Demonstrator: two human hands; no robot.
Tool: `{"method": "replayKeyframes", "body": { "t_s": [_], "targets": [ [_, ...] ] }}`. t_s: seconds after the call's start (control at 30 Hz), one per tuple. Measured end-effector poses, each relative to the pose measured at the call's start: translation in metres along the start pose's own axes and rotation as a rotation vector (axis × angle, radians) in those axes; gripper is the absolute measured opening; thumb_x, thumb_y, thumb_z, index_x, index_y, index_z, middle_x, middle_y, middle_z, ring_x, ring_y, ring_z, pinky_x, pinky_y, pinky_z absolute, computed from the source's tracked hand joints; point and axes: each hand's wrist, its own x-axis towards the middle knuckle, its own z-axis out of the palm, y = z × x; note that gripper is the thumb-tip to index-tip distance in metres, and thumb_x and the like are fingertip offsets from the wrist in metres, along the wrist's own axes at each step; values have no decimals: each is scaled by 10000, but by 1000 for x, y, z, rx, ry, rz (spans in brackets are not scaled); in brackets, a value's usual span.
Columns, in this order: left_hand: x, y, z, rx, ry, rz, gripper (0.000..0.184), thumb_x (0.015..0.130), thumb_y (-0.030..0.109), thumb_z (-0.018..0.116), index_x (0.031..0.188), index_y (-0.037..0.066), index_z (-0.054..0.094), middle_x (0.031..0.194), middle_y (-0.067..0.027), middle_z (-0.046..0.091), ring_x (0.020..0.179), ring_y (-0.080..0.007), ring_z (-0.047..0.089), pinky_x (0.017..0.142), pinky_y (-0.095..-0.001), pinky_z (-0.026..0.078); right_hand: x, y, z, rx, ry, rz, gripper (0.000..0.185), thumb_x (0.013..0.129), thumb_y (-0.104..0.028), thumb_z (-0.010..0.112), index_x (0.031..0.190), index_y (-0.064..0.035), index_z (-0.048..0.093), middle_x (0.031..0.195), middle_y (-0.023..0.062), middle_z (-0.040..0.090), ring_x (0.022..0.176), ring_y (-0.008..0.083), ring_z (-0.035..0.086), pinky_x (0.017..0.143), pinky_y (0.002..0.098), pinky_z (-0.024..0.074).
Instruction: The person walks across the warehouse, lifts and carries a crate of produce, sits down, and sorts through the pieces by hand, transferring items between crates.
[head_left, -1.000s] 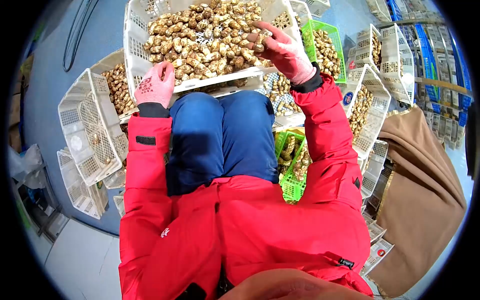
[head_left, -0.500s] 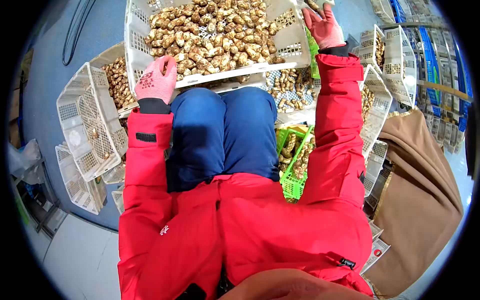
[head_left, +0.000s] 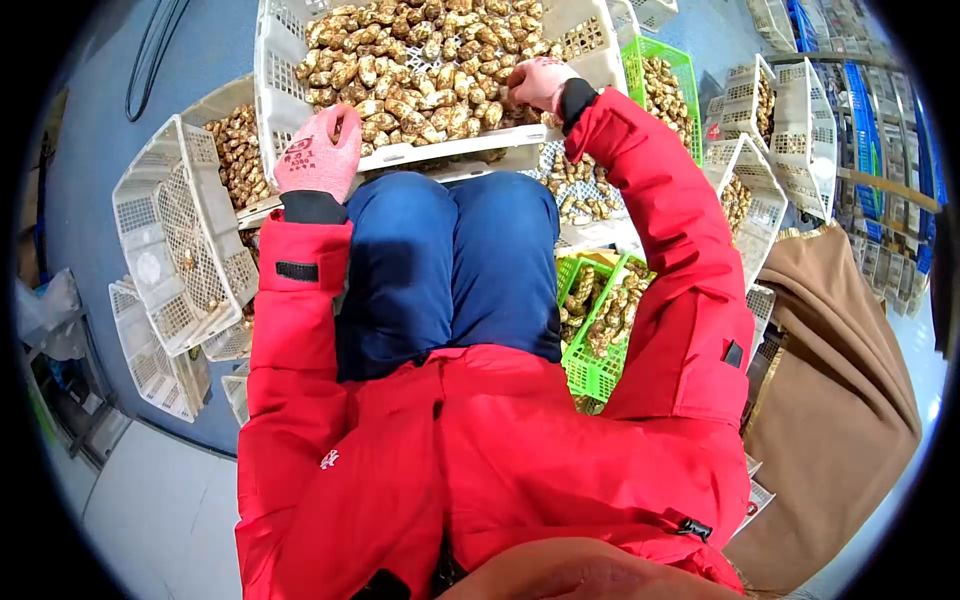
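A large white crate (head_left: pixel 590 75) stands beyond my knees, filled with knobbly, brown-and-cream banded tubers (head_left: pixel 420 75). My right hand (head_left: pixel 542 84), in a pink glove, is inside its right part, fingers bent down and closed around a tuber there; the fingertips are partly covered. At the crate's front left corner is my left hand (head_left: pixel 320 152), in a matching pink glove, with its fingers curled toward the thumb. Whatever those left fingers may hold is hidden.
Stacked white crates (head_left: pixel 165 235) stand at left, some with tubers. Green baskets (head_left: pixel 597 372) with tubers are right of my knees, and another green basket (head_left: pixel 690 70) stands beside the big crate. Brown cloth (head_left: pixel 830 400) hangs at right. A dark cable (head_left: pixel 150 70) lies on the floor.
My right hand has swung left from beyond the crate's right side, where its fingers were spread near a tuber, down onto the tubers in the crate. My left hand has barely moved.
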Motion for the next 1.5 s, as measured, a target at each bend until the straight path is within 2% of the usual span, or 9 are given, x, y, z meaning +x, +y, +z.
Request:
{"method": "replayKeyframes", "body": {
  "t_s": [0.13, 0.43, 0.7, 0.8, 0.9, 1.0, 1.13, 1.33, 1.5],
  "targets": [
    [-1, 0, 2, 12, 25, -1, 296, 888, 391, 460, 1043, 181, 599, 1023, -58, 628, 951, -274, 593, 788, -374, 468, -18, 34, -3, 1296, -223, -120, 211, 797, -47, 599, 1005, -20, 622, 780, 8, 614, 629, 88, 545, 557, 220, 448],
    [-2, 4, -4, -2, 8, 23, 281, 883, 369, 465, 1037, 175, 597, 1019, -62, 627, 949, -270, 594, 779, -374, 465, -25, -27, -12, -44, -80, -153, 441, 766, -382, 660, 1111, -107, 635, 1001, 131, 664, 941, 266, 627, 840, 338, 473],
    [0, 1, -5, 21, -52, -18, 320, 889, 411, 460, 1096, 211, 600, 1078, -32, 621, 957, -253, 600, 798, -349, 465, -11, 18, 29, 624, -251, -125, 354, 875, -284, 594, 1147, -59, 584, 943, 80, 680, 831, 181, 638, 695, 286, 502],
    [1, -7, 5, 34, -4, -5, 322, 885, 418, 463, 1094, 216, 603, 1085, -26, 621, 958, -248, 603, 806, -349, 462, -29, -14, -1, 32, -142, -134, 345, 772, -237, 673, 1082, -97, 614, 886, 85, 677, 813, 177, 640, 749, 303, 500],
    [-2, 3, -5, -71, 4, -31, 297, 868, 372, 506, 1028, 151, 624, 1039, -63, 629, 960, -259, 595, 802, -352, 463, -22, -10, -4, 188, -151, -53, 289, 729, -243, 664, 1005, -159, 669, 913, 78, 675, 863, 182, 632, 787, 299, 485],
    [5, -15, 4, -311, 299, 104, 263, 843, 265, 589, 1062, 123, 616, 1095, -81, 608, 1032, -253, 567, 891, -331, 434, -44, -2, -23, 1053, -11, -132, 320, 855, -195, 574, 1146, -63, 595, 1006, 79, 643, 855, 113, 604, 785, 282, 498],
    [12, -33, -1, -737, 408, 76, 339, 827, 93, 620, 1152, 28, 543, 1240, -137, 484, 1096, -232, 514, 935, -344, 429, -101, -19, -44, 1818, 94, -411, 596, 902, -252, 564, 1392, -37, 300, 1199, 146, 534, 1095, 234, 530, 988, 419, 404],
    [18, -46, -15, -439, 522, 105, 389, 844, 129, 624, 1201, 12, 522, 1203, -119, 531, 1071, -196, 514, 919, -312, 416, -147, -21, -55, 1709, 294, -410, 609, 862, -202, 609, 1334, 58, 325, 1079, 176, 575, 984, 243, 577, 901, 363, 445],
    [38, -110, -15, -826, 316, -138, 549, 826, 273, 670, 1227, -49, 481, 1192, -158, 529, 1043, -210, 528, 912, -312, 409, -178, 45, -25, 1614, 559, -142, 483, 891, -93, 551, 1305, 77, 371, 1087, 148, 581, 951, 215, 589, 852, 317, 464]
  ]
}}
